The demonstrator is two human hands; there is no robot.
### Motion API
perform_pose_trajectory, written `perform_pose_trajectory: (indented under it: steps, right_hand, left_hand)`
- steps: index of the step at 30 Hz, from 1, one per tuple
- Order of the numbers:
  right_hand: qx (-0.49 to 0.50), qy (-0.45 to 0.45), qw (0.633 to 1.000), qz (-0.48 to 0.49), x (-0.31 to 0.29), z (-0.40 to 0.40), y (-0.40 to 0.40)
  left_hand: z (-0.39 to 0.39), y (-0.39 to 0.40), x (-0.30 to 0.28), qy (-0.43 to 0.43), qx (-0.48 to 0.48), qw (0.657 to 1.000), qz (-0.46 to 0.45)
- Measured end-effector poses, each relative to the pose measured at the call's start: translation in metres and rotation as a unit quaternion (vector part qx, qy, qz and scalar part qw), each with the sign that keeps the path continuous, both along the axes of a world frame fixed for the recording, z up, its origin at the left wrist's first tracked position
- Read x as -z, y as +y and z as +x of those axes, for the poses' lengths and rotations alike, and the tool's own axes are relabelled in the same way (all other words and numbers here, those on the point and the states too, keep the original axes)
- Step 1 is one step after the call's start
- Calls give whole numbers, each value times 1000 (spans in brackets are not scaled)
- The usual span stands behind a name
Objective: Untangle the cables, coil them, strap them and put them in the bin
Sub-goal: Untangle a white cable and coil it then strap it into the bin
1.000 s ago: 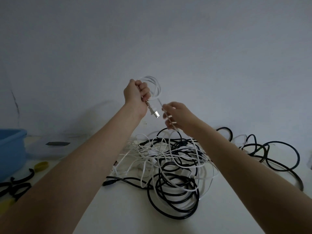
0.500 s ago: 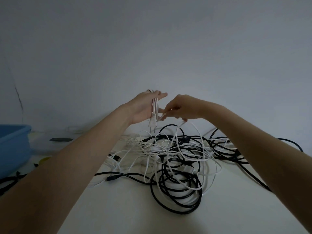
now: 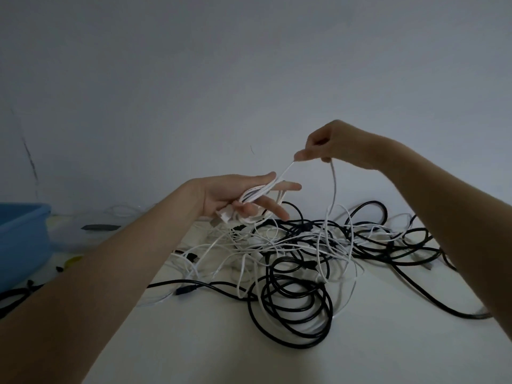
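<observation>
White cable point(image 3: 333, 189) pinched by raised right hand point(image 3: 329, 145), its coiled loops held across left hand point(image 3: 235, 194), fingers mostly extended; tangled pile point(image 3: 291, 261) below

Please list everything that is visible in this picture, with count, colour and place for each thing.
white cable: one, white, partly coiled in the left hand, runs up to the right hand, then drops into the pile
cable pile: one tangle, black and white cables, count unclear, middle of the table
bin: one, blue, far left on the table
clear box: one, see-through, with a dark label, right of the bin
straps: count unclear, black, left edge near the bin
yellow item: one, yellow, near the bin, too small to identify
table: one, white
wall: grey, behind
left hand: holds the coil
right hand: pinches the white cable, raised
</observation>
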State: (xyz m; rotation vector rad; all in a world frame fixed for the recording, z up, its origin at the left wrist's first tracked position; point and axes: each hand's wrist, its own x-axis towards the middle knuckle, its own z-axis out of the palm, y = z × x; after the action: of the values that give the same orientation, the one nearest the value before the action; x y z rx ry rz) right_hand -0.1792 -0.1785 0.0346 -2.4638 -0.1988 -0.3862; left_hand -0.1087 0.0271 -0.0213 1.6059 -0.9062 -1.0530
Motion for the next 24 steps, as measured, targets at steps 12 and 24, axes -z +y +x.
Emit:
perform_pose_trajectory:
  steps: [12,24]
  right_hand:
    - [80,85,985,-123,79,27,33]
    - [-4,44,988,-150,62,18,16]
  left_hand:
    - [-9,-36,-38,68,-156,931,-323]
    - [10,-12,-15,-25,-199,974,-106]
